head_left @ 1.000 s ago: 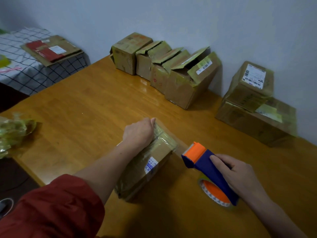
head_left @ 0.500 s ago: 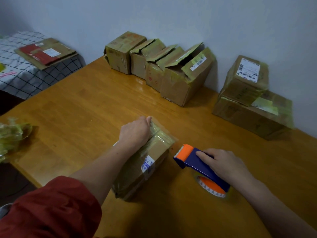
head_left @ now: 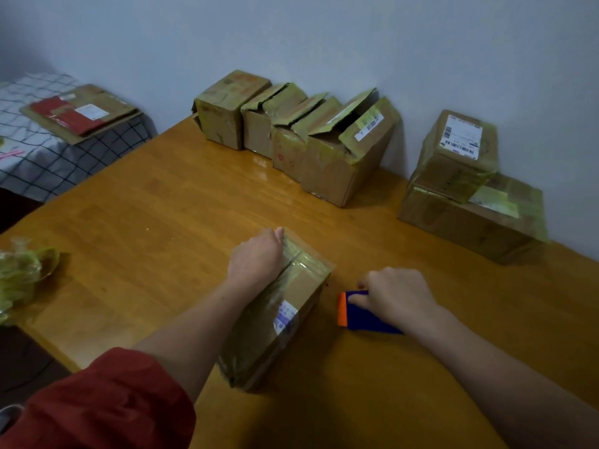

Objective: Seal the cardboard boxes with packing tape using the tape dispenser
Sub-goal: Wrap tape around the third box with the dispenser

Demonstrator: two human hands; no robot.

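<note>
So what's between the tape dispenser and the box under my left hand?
Only a narrow strip of bare table separates box and tape dispenser, in the head view.

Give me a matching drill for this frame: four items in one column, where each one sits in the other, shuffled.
Items
1. tape dispenser
2. taped box
3. crumpled clear wad
4. flat red-and-brown parcel

Places
A. on the checked cloth
B. under the left hand
C. at the left edge of the table
D. gripped by the right hand

Pairs: 1-D, 2-B, 3-C, 4-A.
</note>
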